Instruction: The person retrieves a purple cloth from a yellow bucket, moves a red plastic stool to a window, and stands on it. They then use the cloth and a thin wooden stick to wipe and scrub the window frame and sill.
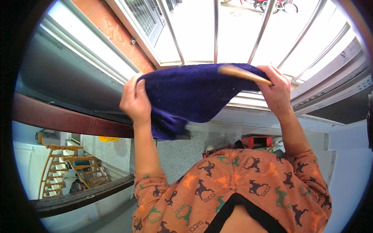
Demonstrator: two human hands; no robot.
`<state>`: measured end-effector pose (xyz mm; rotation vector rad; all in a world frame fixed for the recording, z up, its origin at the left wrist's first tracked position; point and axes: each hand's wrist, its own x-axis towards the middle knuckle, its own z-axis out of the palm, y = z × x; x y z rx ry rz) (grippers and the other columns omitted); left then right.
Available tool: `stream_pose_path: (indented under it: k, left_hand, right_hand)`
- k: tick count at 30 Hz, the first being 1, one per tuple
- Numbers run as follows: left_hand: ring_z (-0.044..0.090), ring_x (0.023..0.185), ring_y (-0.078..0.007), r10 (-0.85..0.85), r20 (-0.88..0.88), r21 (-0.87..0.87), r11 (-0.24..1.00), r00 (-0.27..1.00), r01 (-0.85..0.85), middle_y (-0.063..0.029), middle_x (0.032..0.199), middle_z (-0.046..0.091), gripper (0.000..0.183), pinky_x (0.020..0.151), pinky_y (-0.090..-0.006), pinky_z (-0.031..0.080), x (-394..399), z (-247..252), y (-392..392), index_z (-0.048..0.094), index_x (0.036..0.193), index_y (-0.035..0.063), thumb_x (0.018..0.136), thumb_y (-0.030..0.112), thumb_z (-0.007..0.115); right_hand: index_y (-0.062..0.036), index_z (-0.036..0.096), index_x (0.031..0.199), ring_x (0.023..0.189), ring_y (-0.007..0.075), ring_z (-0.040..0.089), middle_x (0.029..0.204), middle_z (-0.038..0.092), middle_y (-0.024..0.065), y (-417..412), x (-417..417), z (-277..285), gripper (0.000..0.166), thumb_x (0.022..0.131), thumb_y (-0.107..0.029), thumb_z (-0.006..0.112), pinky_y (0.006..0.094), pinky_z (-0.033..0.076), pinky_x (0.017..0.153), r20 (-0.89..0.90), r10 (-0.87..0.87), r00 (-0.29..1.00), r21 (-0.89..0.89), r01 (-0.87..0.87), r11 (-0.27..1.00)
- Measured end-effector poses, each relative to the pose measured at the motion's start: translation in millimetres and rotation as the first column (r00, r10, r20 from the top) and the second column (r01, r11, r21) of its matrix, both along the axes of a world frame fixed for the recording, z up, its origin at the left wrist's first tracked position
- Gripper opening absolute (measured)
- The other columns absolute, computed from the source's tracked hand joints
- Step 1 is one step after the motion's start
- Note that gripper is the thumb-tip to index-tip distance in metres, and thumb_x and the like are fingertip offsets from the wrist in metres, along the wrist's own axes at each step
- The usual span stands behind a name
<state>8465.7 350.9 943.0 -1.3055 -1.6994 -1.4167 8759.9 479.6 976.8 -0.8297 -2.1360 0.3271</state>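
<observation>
A dark purple cloth (pixel 192 93) is stretched between my two raised hands in front of the barred window. My left hand (pixel 136 99) grips its left edge, and the cloth hangs down beside that wrist. At the right edge my right hand (pixel 275 87) holds the cloth together with a light wooden stick (pixel 244 74), which slants to the left across the cloth's front and is blurred at its far end. Behind the cloth the lower part of the window is hidden.
Metal window bars (pixel 216 32) stand beyond the cloth. A dark red wooden edge (pixel 72 119) runs along the left. Wooden rails (pixel 54 171) show at lower left, with a yellow object (pixel 107 139) nearby. A red box (pixel 256 141) lies low in front of my body.
</observation>
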Motion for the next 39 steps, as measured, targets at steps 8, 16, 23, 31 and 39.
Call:
stream_pose_path:
  k: [8,16,23,31,39]
  left_hand:
    - [0.046,0.107,-0.0334,0.004,0.029,-0.537,0.844,1.0,0.012,-0.0171,0.115,0.048,0.05,0.093,-0.0417,0.036,14.5,-85.7,-10.6,0.048,0.118,0.0047,0.074,0.022,0.066]
    - [0.044,0.103,-0.0387,0.414,0.072,-0.639,0.718,0.908,-0.276,-0.0176,0.122,0.038,0.061,0.086,-0.0446,0.042,21.3,-95.4,-26.3,0.039,0.124,0.0023,0.078,0.035,0.063]
    - [0.048,0.093,-0.0355,0.275,-0.065,-0.748,0.623,0.959,-0.23,-0.0152,0.102,0.048,0.028,0.079,-0.0429,0.044,4.2,-70.7,-6.7,0.051,0.095,-0.0013,0.076,0.017,0.061]
    - [0.055,0.09,-0.0317,0.221,-0.201,-0.723,0.624,0.954,-0.296,-0.0166,0.093,0.056,0.02,0.077,-0.0399,0.046,-12.1,-36.9,26.5,0.053,0.092,0.0003,0.076,0.012,0.058]
    - [0.065,0.082,-0.027,0.051,-0.328,-0.945,-0.025,0.943,-0.327,-0.0183,0.082,0.065,0.024,0.07,-0.0374,0.048,-16.6,-37.6,56.0,0.06,0.087,-0.0036,0.08,0.014,0.045]
  right_hand:
    - [-0.0132,0.055,0.108,0.081,0.0282,0.059,0.088,0.059,0.0084,-15.5,23.0,-55.1,0.032,0.081,-0.031,0.058,0.0402,0.047,0.065,0.512,-0.181,0.839,-0.053,0.241,0.969]
    - [-0.0073,0.056,0.074,0.079,0.0293,0.059,0.076,0.059,0.0093,-29.7,2.4,-73.9,0.035,0.087,-0.039,0.048,0.0425,0.046,0.061,0.691,-0.109,0.714,-0.113,0.256,0.96]
    - [-0.0065,0.057,0.07,0.076,0.0275,0.058,0.074,0.058,0.0082,-29.2,-2.3,-82.1,0.04,0.085,-0.042,0.049,0.0411,0.047,0.06,0.643,-0.119,0.756,-0.063,0.207,0.976]
    - [-0.0077,0.057,0.068,0.073,0.0259,0.058,0.07,0.057,0.0073,-15.8,8.0,-85.1,0.042,0.085,-0.045,0.048,0.0403,0.047,0.059,0.64,-0.114,0.76,-0.048,0.188,0.981]
    - [-0.0069,0.055,0.069,0.074,0.0268,0.058,0.072,0.058,0.0068,-14.5,3.1,-79.9,0.042,0.085,-0.045,0.048,0.0415,0.046,0.06,0.618,-0.092,0.781,-0.124,0.212,0.969]
